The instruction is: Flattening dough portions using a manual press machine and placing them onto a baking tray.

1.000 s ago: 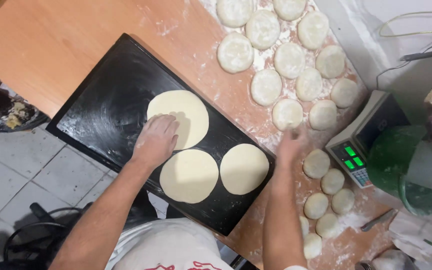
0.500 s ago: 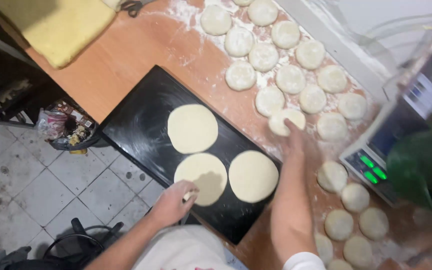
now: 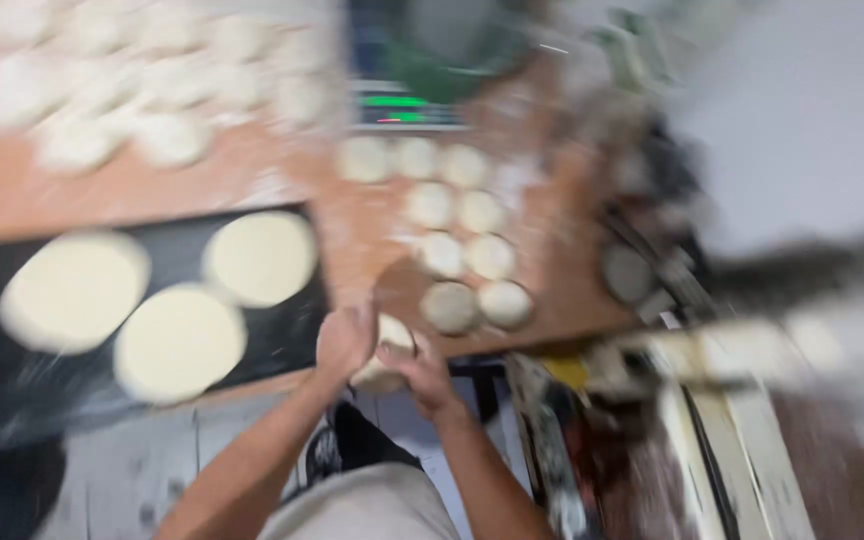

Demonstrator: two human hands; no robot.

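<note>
Holding a dough ball (image 3: pixel 384 352) between both hands at the near edge of the surface (image 3: pixel 152 190), I have the left hand (image 3: pixel 345 340) cupped against its left side and the right hand (image 3: pixel 420 372) closed over it from the right, so the two are clamped together on the one piece. The view is badly smeared, so I cannot tell how the fingers lie. To do this well, I judge the pressure should be even from both palms, turning the ball as it flattens so it spreads round rather than oval. Just beyond the hands sit more dough balls (image 3: pixel 464 262) in loose rows on the floured wood, close enough that an elbow could nudge them. To the left lies a black tray (image 3: pixel 282 330) carrying three flattened discs (image 3: pixel 180 340), near one another, with little bare room between them. A scale (image 3: pixel 397 108) with a green display stands at the far edge.
</note>
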